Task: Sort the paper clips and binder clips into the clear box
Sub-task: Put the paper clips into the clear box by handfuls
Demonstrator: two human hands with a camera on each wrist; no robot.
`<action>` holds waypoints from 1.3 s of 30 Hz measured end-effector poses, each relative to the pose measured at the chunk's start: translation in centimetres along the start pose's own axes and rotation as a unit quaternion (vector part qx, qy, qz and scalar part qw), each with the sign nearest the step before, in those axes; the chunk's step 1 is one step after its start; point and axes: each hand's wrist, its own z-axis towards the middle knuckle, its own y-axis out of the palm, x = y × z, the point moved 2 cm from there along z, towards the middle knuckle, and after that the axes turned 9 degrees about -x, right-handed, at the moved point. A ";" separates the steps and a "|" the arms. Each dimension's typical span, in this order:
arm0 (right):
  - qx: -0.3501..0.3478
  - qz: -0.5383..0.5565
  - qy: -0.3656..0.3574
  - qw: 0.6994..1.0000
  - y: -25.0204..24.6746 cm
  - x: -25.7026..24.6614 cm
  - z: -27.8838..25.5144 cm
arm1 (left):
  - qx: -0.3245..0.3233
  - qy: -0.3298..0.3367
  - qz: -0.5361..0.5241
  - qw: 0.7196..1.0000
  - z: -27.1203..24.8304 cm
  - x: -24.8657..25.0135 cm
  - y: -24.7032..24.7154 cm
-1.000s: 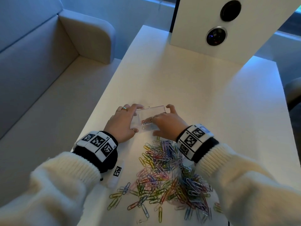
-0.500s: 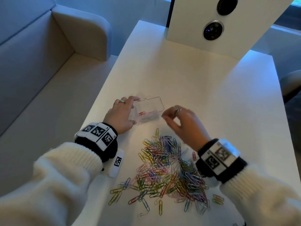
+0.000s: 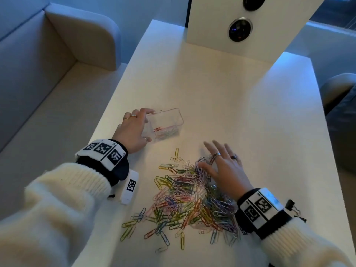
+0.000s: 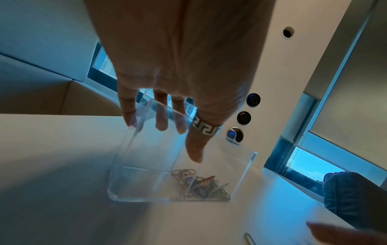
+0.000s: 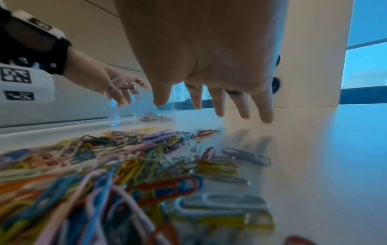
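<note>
Right hand (image 3: 224,170): fingers (image 5: 217,106) spread, straight, palm down over far edge of paper clip pile (image 3: 185,199) on desk (image 3: 240,105). Left hand (image 3: 133,132): fingers curled round clear box (image 3: 165,123), a few clips inside.

White table (image 3: 221,89). Left of table: pale upholstered sofa (image 3: 34,64). At table's far end: white panel (image 3: 215,26) with round fittings. Behind panel: windows (image 5: 366,66), blue daylight.
</note>
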 end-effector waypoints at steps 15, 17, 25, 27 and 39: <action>-0.055 0.039 -0.092 0.993 3.7 -4.3 -1.6 | 0.004 0.008 -0.001 1.000 -0.1 0.0 0.0; -0.048 0.079 -0.099 0.991 3.7 -4.3 -1.4 | 0.004 0.008 0.000 1.000 -0.2 0.0 0.0; -0.027 0.199 -0.068 0.977 2.1 -3.2 -0.3 | 0.000 0.012 0.005 1.000 -0.4 0.0 0.0; -0.007 0.213 -0.066 0.975 1.3 -3.1 -0.3 | -0.004 0.016 0.010 1.000 -0.4 0.0 0.0; 0.197 0.238 -0.168 0.936 -7.5 -8.4 3.9 | -0.021 0.037 0.020 0.999 -0.8 -0.2 0.0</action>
